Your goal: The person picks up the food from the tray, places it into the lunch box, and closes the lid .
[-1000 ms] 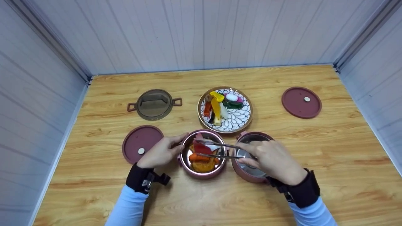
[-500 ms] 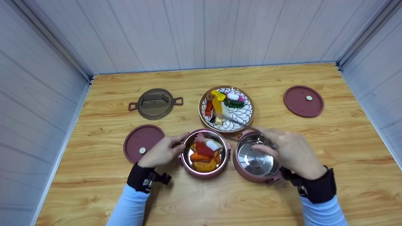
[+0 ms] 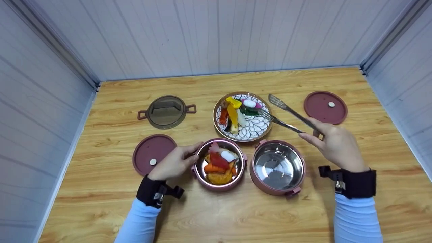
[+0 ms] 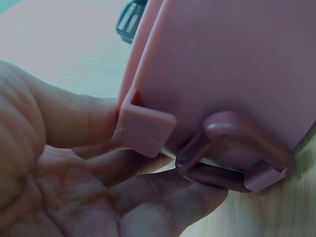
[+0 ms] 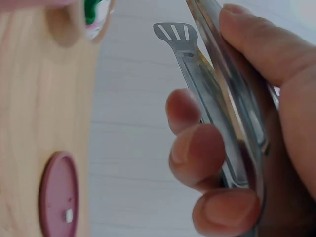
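In the head view my left hand (image 3: pixel 173 164) holds the left side of a pink lunch box bowl (image 3: pixel 220 187). The left wrist view shows the thumb on its clasp tab (image 4: pixel 145 129) and fingers under the looped handle (image 4: pixel 237 143). Inside lie food pieces: red, orange and yellow ones (image 3: pixel 219 162) and a white oval (image 3: pixel 228 155). My right hand (image 3: pixel 337 145) grips metal tongs (image 3: pixel 297 116), their jaws spread apart with nothing between them. One slotted tip (image 5: pixel 177 33) shows in the right wrist view. The tongs hover over the right edge of a patterned plate (image 3: pixel 253 130) bearing colourful food pieces (image 3: pixel 233 114).
A second pink container (image 3: pixel 276 168), steel inside, stands right of the first. Maroon lids lie at left (image 3: pixel 148 152) and far right (image 3: pixel 325 108). A brown lid with two side handles (image 3: pixel 167 113) lies at the back left. Walls surround the wooden table (image 3: pixel 236 216).
My right hand has moved from above the two bowls back and right with the tongs, whose jaws now stand wide apart. The white oval stays in the left bowl. My left hand keeps its place.
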The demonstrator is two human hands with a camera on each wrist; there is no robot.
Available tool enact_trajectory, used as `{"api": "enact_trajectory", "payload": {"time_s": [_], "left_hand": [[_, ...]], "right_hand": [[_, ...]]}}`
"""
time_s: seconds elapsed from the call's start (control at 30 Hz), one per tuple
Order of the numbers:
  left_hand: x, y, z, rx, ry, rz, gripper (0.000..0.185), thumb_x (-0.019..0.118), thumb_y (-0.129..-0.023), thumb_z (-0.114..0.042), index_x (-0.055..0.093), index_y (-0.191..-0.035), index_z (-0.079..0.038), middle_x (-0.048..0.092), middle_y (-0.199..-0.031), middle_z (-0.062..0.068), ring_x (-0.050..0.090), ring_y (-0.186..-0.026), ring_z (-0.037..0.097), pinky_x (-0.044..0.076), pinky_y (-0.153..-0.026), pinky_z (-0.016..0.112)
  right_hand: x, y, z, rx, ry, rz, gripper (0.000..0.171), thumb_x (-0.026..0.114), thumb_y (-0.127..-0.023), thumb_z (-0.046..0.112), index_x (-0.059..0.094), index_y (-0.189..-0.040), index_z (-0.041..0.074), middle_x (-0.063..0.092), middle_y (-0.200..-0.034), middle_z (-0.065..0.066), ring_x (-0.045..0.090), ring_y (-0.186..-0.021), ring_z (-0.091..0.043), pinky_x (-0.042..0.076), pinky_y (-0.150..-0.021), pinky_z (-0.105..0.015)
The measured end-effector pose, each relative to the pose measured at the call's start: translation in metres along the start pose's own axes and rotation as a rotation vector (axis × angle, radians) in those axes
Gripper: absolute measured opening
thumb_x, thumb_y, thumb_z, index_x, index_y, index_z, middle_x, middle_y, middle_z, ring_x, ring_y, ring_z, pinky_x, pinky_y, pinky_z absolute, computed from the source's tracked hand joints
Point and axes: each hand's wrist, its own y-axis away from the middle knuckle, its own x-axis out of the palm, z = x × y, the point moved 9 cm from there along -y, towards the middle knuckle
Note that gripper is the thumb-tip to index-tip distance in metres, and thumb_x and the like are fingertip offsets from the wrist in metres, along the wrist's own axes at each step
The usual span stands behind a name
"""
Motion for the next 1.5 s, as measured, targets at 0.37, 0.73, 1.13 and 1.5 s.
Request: {"api": "enact_trajectory", "payload": {"time_s": [0.37,0.73,1.13,1.5], "left_hand": [[0.002,-0.001,0.000,-0.005,0.013,0.011,0.046,0.055,-0.101,-0.012,0.048,-0.146,-0.008,0.052,-0.144,0.005,0.058,-0.103,0.013,0.044,-0.091,0.029],[-0.001,0.001,-0.002,-0.016,0.024,0.006,0.047,0.056,-0.101,-0.013,0.047,-0.147,-0.008,0.055,-0.141,0.003,0.057,-0.097,0.013,0.043,-0.081,0.023],[0.004,-0.002,-0.001,0.010,0.024,0.008,0.046,0.056,-0.101,-0.010,0.048,-0.146,-0.006,0.051,-0.145,0.006,0.057,-0.105,0.014,0.045,-0.087,0.026],[0.000,0.000,-0.003,0.007,-0.012,-0.001,0.045,0.055,-0.101,-0.011,0.049,-0.145,-0.006,0.051,-0.145,0.007,0.057,-0.101,0.015,0.044,-0.084,0.026]], "right_hand": [[0.028,-0.004,-0.010,0.066,-0.047,0.149,0.059,0.063,-0.094,0.046,0.060,-0.135,0.003,0.056,-0.067,0.003,0.040,-0.048,-0.012,0.032,-0.043,-0.029],[0.043,-0.010,0.010,0.051,-0.041,0.237,0.061,0.067,-0.093,0.042,0.057,-0.138,0.003,0.044,-0.056,0.003,0.039,-0.046,-0.013,0.032,-0.042,-0.030],[0.048,-0.022,0.006,0.017,-0.026,0.318,0.066,0.060,-0.093,0.056,0.061,-0.136,0.006,0.047,-0.059,0.003,0.043,-0.049,-0.014,0.037,-0.045,-0.032],[0.068,-0.065,0.044,-0.168,0.058,0.394,0.058,0.066,-0.093,0.046,0.061,-0.136,0.007,0.073,-0.094,-0.015,0.069,-0.076,-0.031,0.056,-0.059,-0.046]]}}
